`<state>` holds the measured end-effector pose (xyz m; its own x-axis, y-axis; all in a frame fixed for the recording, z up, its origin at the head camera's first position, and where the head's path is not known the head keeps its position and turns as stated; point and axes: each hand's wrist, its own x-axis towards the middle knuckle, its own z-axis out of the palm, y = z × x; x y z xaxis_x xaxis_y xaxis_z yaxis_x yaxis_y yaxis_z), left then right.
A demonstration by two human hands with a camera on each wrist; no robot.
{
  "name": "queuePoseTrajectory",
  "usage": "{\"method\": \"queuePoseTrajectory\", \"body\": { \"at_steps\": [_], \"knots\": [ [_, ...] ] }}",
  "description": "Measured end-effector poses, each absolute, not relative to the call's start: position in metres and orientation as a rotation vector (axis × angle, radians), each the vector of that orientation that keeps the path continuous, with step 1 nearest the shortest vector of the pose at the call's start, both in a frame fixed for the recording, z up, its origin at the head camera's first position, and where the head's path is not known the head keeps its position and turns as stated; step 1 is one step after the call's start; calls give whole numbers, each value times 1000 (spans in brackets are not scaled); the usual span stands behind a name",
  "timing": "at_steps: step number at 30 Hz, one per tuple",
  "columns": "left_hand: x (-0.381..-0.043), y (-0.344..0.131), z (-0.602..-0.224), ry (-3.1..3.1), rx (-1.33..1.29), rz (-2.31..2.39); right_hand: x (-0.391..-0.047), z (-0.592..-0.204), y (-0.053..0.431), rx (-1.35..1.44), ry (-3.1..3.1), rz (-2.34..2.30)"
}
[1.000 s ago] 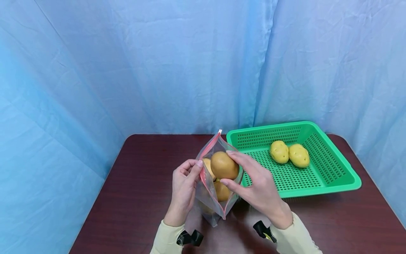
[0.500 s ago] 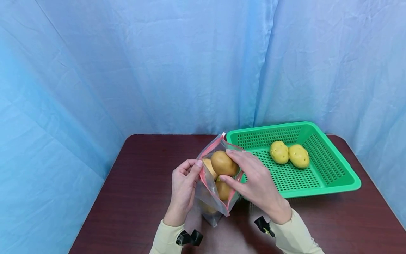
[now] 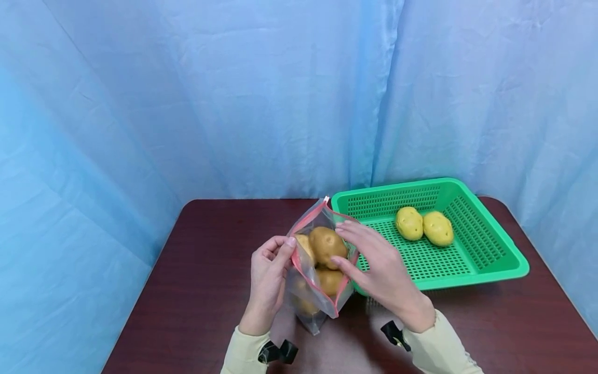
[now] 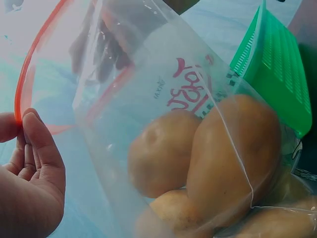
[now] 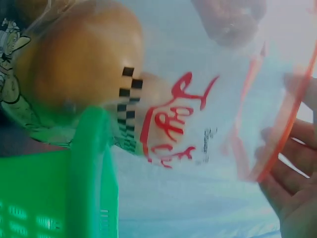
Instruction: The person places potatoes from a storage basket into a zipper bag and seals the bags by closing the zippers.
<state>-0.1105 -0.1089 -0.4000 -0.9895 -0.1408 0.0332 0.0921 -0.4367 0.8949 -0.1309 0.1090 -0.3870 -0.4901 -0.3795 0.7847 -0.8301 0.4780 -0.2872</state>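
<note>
Hand (image 5: 299,173) at red-edged bag (image 5: 223,101)

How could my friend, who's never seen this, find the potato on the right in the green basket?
On the dark table, look to the right side for the green basket. Inside it, two yellow potatoes lie side by side. Yours is the right potato: it's the one closer to the basket's right wall.

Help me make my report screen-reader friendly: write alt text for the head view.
A person's left hand pinches a clear, pink-edged bag of potatoes, with the right hand at its open mouth. To the right, a green basket holding two yellow potatoes sits on a dark table, with a blue curtain behind.
</note>
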Motion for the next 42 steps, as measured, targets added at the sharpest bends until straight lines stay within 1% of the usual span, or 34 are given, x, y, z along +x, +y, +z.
{"method": "queuePoseTrajectory", "body": {
  "at_steps": [3,9,16,21,32,37,42],
  "knots": [
    [-110,-110,-401,-1589,73,-2546,-129,-381,118,1002,-1988,955],
    [-109,-112,-401,-1593,82,-2541,-131,-376,150,916,-2003,952],
    [-109,-114,-402,-1588,87,-2538,-139,-380,197,791,-2219,927],
    [-108,-115,-402,-1565,76,-2546,-146,-377,221,699,-2443,868],
    [-110,-116,-404,-1544,45,-2554,-178,-379,257,678,-2727,789],
    [-110,-117,-404,-1552,41,-2552,-193,-387,272,678,-2848,810],
    [-110,-117,-403,-1547,50,-2549,-206,-398,288,621,-2977,842]
  ]
}}
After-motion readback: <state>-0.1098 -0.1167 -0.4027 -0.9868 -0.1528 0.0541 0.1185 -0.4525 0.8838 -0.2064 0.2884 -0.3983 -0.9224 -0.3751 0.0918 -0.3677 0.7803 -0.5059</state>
